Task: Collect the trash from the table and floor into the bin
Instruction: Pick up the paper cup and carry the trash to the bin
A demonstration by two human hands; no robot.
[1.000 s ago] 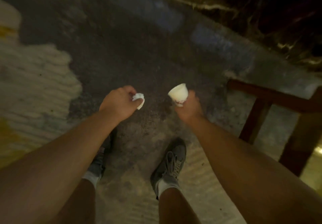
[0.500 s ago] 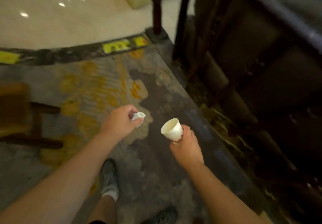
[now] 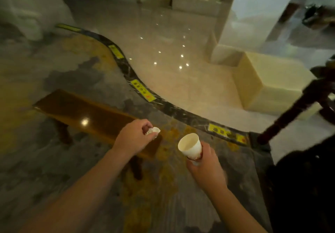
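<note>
We're mid-carry: left hand [image 3: 133, 140] fingers pinching crumpled tissue [image 3: 153, 130], right hand [image 3: 205, 167] fingers wrapped round paper cup [image 3: 190, 146]. Bin not visible; next, locate it.

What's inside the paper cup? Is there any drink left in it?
The paper cup in the right hand tilts its open mouth toward the camera. The inside wall looks pale and bare, with no drink showing. The very bottom is shadowed and blurry, so any drops there cannot be seen.
</note>
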